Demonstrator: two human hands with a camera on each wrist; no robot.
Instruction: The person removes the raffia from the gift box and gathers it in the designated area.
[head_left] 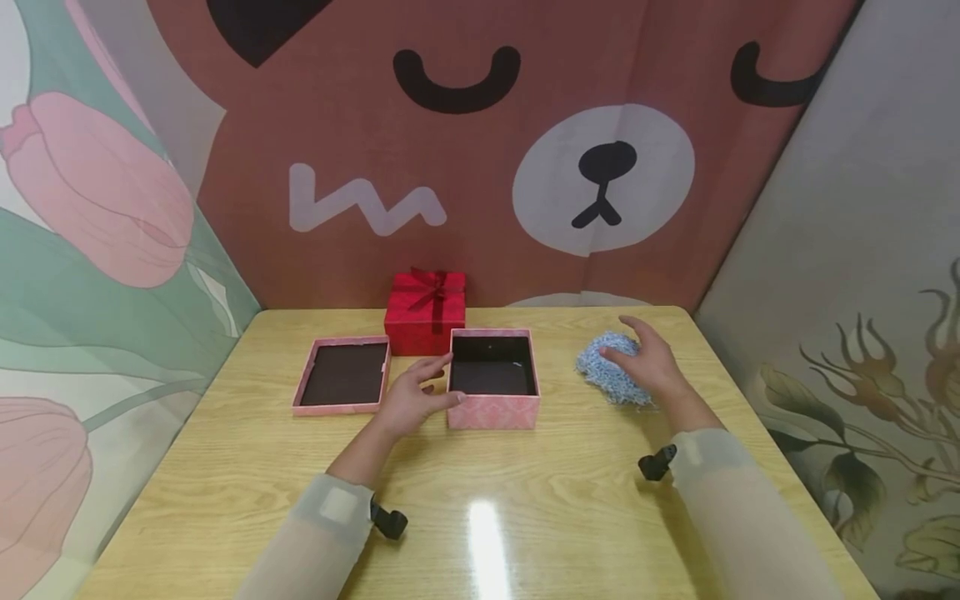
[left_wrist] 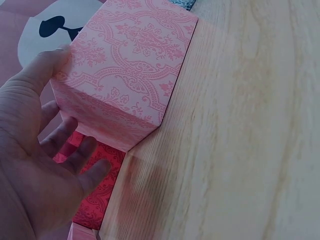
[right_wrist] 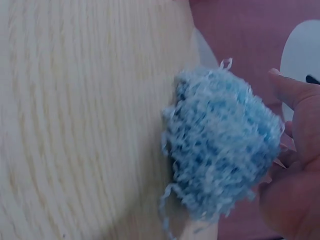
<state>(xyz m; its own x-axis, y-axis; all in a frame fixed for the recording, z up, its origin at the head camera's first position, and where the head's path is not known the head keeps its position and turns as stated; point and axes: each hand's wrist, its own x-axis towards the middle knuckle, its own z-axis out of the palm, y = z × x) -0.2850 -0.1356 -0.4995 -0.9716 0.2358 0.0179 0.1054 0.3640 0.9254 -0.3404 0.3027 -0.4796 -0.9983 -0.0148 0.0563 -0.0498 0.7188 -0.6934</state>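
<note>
Across the wood-grain table (head_left: 585, 517) we have a pink damask-print box (head_left: 492, 412), open top; red ribboned gift box (head_left: 408, 321) behind, to its left; pink lid (head_left: 345, 375) at left, dark inside up. Our left hand (head_left: 410, 402) has thumb at the box's near wall, fingers loose by its left side. Our right hand (head_left: 654, 367), thumb and fingers apart, is at the light-blue shredded filler (head_left: 606, 375), right of the box; contact unclear.

We can read no text, label, brand, number or sign in any view: we see printed scrollwork on the pink patterned cardboard box (head_left: 493, 412), and on the brown bear-face backdrop (head_left: 480, 158) a pale zigzag stroke (head_left: 365, 192), not lettering.
</note>
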